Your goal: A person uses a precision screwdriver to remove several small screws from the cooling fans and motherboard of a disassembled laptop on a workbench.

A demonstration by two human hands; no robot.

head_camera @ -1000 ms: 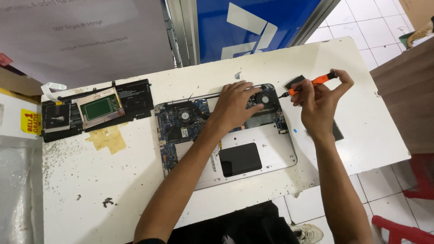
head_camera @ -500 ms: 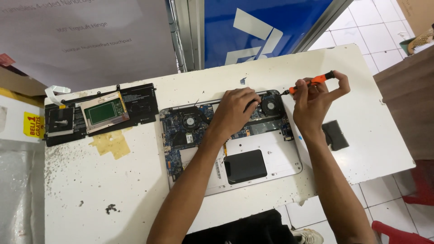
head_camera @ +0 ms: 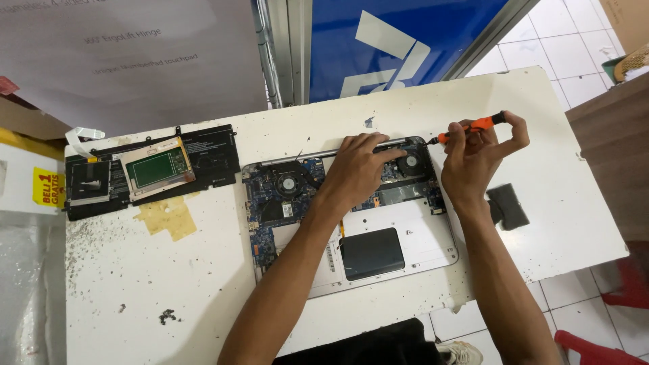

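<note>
White table [head_camera: 169, 284] is carrying the opened laptop [head_camera: 351, 216] mid-frame, battery [head_camera: 152, 169] already lying out at left; your left hand [head_camera: 355, 169] is pressing flat on its board while your right hand [head_camera: 473, 159] is gripping the orange screwdriver [head_camera: 470, 127], boards and fans not yet removed.

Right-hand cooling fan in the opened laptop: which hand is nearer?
Left. The left hand rests on the board, fingertips touching the right fan; the right hand holds the orange screwdriver just beyond the laptop's corner.
</note>
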